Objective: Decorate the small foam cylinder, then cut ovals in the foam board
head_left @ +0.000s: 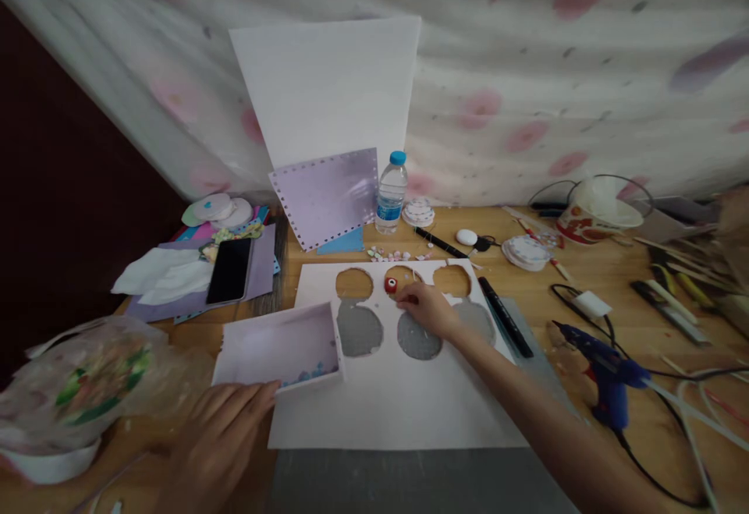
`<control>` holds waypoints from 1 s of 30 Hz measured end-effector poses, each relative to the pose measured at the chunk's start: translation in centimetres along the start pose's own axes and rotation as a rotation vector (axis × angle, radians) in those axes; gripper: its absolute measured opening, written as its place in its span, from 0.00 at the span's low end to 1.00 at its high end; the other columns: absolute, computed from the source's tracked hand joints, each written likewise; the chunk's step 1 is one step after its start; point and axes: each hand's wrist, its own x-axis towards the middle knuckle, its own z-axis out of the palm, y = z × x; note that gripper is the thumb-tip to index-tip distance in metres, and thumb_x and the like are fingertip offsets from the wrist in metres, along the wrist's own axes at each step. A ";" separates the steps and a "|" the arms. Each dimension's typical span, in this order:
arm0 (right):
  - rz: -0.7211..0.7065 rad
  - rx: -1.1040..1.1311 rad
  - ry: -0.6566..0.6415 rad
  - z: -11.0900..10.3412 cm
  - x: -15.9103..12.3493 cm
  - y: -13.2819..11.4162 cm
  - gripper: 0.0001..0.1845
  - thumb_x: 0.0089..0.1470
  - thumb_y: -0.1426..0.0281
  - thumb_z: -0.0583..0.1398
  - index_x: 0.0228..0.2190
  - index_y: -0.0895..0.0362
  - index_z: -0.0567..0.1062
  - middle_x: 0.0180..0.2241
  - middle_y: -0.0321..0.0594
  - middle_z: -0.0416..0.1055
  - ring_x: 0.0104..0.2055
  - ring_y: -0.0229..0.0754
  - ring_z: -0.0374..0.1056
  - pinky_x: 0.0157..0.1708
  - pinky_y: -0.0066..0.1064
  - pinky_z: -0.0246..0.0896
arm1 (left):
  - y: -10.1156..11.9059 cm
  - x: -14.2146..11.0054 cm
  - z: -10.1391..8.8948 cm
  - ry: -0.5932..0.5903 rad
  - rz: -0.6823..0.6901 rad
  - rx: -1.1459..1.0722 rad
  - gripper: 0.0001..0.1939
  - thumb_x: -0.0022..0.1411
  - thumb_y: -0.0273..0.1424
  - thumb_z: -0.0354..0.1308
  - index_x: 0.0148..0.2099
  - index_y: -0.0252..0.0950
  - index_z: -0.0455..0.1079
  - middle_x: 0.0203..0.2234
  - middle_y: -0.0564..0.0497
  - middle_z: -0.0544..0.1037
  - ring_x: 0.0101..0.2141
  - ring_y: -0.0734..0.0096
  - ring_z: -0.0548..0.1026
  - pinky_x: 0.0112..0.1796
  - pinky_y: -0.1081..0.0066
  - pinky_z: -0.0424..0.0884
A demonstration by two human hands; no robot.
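Note:
My right hand (pixel 426 308) reaches across a white sheet (pixel 398 397) with several round holes cut in it, fingers curled and pinched near a small red object (pixel 391 285) in the upper middle hole. What the fingers hold, if anything, is not clear. My left hand (pixel 219 428) lies at the near left with fingers stretched flat, its tips touching the front edge of a shallow white box (pixel 279 349) that has small blue bits inside.
A blue glue gun (pixel 602 373) with cord lies right. A water bottle (pixel 391 193), a lilac perforated card (pixel 324 196) and an upright white sheet (pixel 328 89) stand behind. A phone (pixel 229 269), tissues, a plastic bag (pixel 87 381), pens and tools lie around.

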 end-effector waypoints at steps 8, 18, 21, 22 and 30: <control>0.016 0.088 0.096 -1.5 -0.3 -1.0 0.07 0.50 0.77 0.58 0.25 0.57 0.75 0.26 0.39 0.75 0.30 0.41 0.69 0.33 0.32 0.61 | 1.8 -1.4 -0.2 -0.019 -0.053 -0.049 0.18 0.67 0.21 0.45 0.54 0.35 0.68 0.40 0.46 0.78 0.39 0.65 0.72 0.44 0.63 0.63; -0.548 0.251 0.007 -2.2 -6.3 -10.3 0.08 0.60 0.75 0.56 0.37 0.56 0.75 0.35 0.40 0.77 0.38 0.39 0.71 0.39 0.31 0.67 | 5.0 5.5 1.5 0.011 0.080 -0.107 0.15 0.66 0.20 0.44 0.48 0.32 0.70 0.31 0.47 0.76 0.32 0.67 0.70 0.37 0.65 0.64; -0.558 0.193 0.099 -2.2 -7.6 -9.7 0.09 0.60 0.74 0.56 0.41 0.56 0.75 0.35 0.41 0.77 0.39 0.41 0.71 0.39 0.32 0.67 | 5.0 6.3 2.0 0.028 0.083 -0.153 0.14 0.66 0.20 0.46 0.48 0.33 0.69 0.33 0.47 0.77 0.33 0.66 0.71 0.37 0.65 0.64; -0.519 0.196 0.154 -2.5 -8.1 -9.1 0.10 0.60 0.74 0.56 0.41 0.55 0.75 0.35 0.41 0.76 0.39 0.40 0.72 0.39 0.31 0.67 | 4.8 6.4 2.1 0.027 0.077 -0.164 0.14 0.66 0.20 0.46 0.48 0.34 0.69 0.33 0.48 0.77 0.33 0.67 0.71 0.37 0.65 0.64; -0.234 -0.107 0.469 -3.7 -12.4 -1.8 0.09 0.61 0.72 0.55 0.44 0.54 0.71 0.39 0.43 0.74 0.42 0.44 0.70 0.42 0.36 0.65 | -0.7 11.4 4.2 0.091 -0.073 -0.067 0.10 0.68 0.27 0.49 0.46 0.35 0.70 0.35 0.48 0.78 0.37 0.65 0.72 0.40 0.65 0.68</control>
